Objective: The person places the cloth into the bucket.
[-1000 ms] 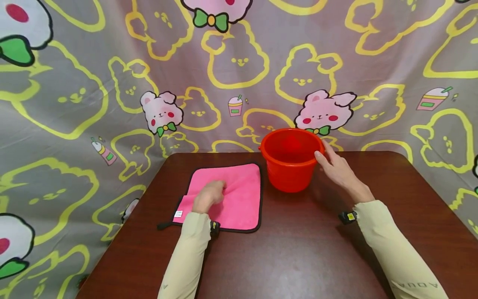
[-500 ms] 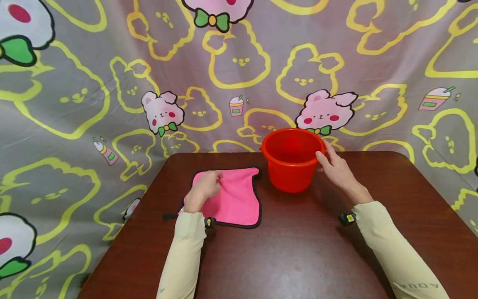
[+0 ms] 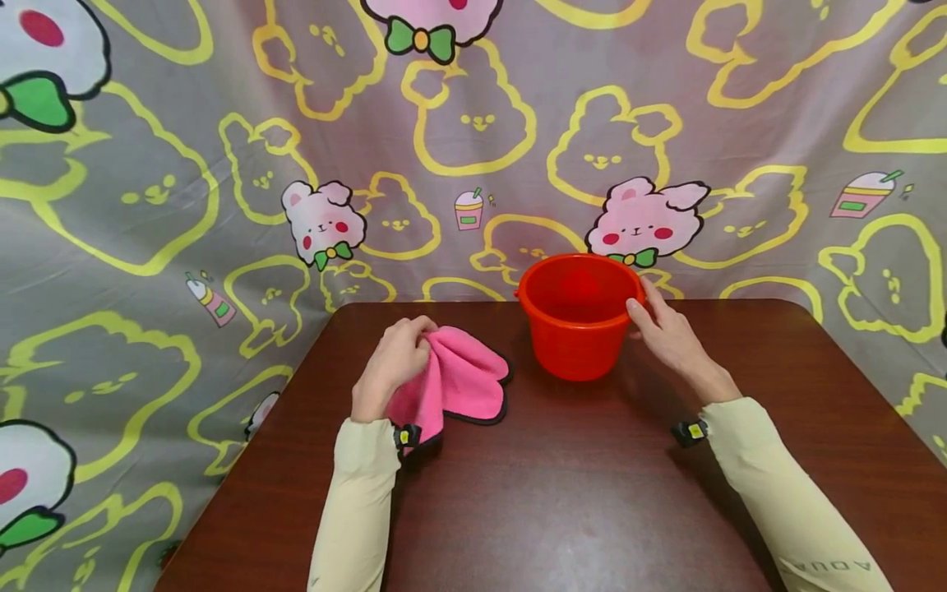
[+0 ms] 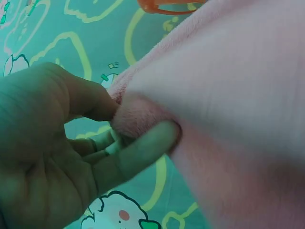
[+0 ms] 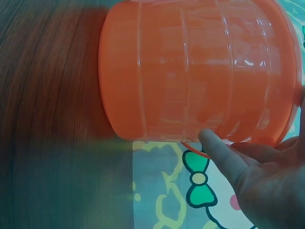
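A pink towel (image 3: 469,378) with black edging is bunched and partly lifted at the left of the table. My left hand (image 3: 395,358) pinches a fold of it between thumb and fingers; in the left wrist view the towel (image 4: 228,95) hangs from that pinch. To the right stands a red plastic bucket (image 3: 577,349), upright, with its mouth facing up. My right hand (image 3: 673,333) holds the bucket at its right side, thumb toward the front by the rim. From the right wrist view, the fingers (image 5: 224,157) lie along the bucket's outer wall.
The dark brown wooden table (image 3: 562,493) has rounded far corners. Directly behind it hangs a grey curtain (image 3: 481,107) with yellow and pink cartoon animals, and it also runs along the left side.
The towel lay flat; my left hand has gathered it and raised it up and leftward, so it is now folded and hanging. The bucket and right hand have stayed in place.
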The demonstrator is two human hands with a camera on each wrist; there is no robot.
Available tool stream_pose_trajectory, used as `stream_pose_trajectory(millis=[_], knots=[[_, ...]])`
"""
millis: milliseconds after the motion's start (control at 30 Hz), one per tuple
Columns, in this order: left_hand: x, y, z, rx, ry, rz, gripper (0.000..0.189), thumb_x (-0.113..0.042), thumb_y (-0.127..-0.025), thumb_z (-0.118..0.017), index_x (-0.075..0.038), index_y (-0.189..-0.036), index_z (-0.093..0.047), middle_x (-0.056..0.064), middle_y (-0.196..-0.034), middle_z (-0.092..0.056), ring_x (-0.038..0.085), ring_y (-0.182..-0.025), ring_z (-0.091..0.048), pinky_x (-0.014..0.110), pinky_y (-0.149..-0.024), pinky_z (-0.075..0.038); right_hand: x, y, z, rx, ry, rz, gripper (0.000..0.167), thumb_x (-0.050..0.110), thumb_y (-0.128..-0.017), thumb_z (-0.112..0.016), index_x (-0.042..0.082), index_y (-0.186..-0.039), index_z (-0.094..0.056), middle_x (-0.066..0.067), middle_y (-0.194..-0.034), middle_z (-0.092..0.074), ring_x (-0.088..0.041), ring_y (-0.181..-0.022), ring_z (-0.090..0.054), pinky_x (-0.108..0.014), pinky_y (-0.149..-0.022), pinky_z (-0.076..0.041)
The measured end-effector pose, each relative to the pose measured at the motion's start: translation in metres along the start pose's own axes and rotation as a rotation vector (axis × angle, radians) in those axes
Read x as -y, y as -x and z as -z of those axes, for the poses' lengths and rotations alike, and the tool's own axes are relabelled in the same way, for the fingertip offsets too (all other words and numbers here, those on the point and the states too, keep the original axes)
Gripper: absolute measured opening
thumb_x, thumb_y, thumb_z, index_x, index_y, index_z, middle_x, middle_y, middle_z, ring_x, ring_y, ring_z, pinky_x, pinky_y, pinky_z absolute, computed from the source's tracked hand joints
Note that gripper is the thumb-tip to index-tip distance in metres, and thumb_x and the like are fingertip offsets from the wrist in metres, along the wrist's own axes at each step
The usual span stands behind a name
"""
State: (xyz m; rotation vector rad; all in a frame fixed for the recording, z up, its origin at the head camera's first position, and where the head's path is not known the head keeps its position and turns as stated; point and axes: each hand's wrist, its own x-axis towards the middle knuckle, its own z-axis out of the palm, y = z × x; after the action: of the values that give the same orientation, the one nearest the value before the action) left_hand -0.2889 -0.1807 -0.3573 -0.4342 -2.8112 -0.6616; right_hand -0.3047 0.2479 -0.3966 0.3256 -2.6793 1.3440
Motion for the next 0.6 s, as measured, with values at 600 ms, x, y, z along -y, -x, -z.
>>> stream_pose_trajectory(millis=[600], knots=[[-0.019, 0.004, 0.013, -0.142, 0.468, 0.062, 0.022, -0.008, -0.094, -0.050, -0.010, -0.108, -0.067, 0.012, -0.099, -0.060, 0.024, -0.070, -0.067, 0.035, -0.064, -0.060, 0.002, -0.001, 0.000, 0.005, -0.073, -0.007, 0.074, 0.054, -0.100, -0.039, 0.028, -0.159, -0.003, -0.017, -0.159, -0.029, -0.044, -0.115, -0.062, -0.052, -0.094, -0.050]])
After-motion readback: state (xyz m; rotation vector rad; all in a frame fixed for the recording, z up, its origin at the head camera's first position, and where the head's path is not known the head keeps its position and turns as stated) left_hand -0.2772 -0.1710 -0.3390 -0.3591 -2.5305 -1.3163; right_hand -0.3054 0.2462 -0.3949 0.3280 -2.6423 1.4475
